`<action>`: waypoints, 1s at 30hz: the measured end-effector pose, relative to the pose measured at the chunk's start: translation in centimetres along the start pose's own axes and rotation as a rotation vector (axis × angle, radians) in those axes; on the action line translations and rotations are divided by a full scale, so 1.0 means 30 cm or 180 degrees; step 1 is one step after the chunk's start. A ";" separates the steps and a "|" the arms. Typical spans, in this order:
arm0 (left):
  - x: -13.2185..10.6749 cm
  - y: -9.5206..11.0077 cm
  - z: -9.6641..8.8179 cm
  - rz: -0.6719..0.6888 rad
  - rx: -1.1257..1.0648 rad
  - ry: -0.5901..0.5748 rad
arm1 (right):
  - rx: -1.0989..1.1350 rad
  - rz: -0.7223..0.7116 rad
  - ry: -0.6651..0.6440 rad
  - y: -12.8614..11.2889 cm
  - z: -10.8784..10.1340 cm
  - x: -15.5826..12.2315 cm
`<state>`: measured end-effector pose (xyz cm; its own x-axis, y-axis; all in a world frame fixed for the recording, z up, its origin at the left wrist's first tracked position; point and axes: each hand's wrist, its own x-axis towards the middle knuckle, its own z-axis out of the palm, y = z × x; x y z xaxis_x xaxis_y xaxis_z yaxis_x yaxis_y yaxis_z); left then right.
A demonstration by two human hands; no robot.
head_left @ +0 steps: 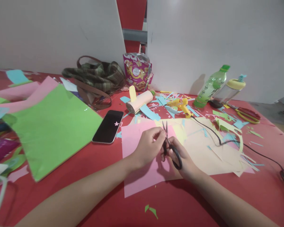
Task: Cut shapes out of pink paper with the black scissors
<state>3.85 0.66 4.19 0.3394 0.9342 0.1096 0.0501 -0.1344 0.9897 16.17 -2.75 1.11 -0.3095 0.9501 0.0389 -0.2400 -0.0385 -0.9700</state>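
My right hand [180,156] grips a pair of black-handled scissors [176,157], their narrow blades pointing away from me and slightly apart. Close beside the blades, my left hand [151,142] is closed in a pinch; whatever its fingertips hold is too small to make out. Both hands are above a sheet of pink paper [134,176], which overlaps a cream sheet [198,157] on the right. A black phone [108,127] lies left of the pink sheet, with a small pink paper star [116,124] on its screen.
Behind my hands are a paper-wrapped tube [142,101] with blue and yellow flaps, a yellow glue gun [181,105] and its black cord, and paper scraps. Green paper [54,126] lies left. A green bottle [211,86], a jar [229,91], pliers [247,114], a snack bag [137,71] and a plaid bag [97,75] stand farther back.
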 end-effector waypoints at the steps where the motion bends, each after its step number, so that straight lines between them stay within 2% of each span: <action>1: 0.000 0.000 0.000 -0.0003 0.0001 0.0004 | -0.0008 0.0010 0.0020 -0.001 0.001 0.000; 9: -0.001 0.001 0.001 -0.0012 0.0046 -0.0003 | -0.0173 0.0039 0.0066 -0.004 0.001 -0.003; 19: 0.003 -0.003 -0.005 0.0073 0.0286 0.0055 | 0.0049 0.0116 0.0121 0.007 0.004 0.001; 30: 0.023 -0.026 -0.031 0.0029 0.0631 0.0058 | 0.0139 -0.0020 0.0449 0.000 -0.007 0.011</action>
<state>3.18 1.72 3.57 0.3236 0.9383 0.1220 0.2318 -0.2037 0.9512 16.26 -2.38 1.08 -0.1763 0.9843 0.0077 -0.2823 -0.0430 -0.9584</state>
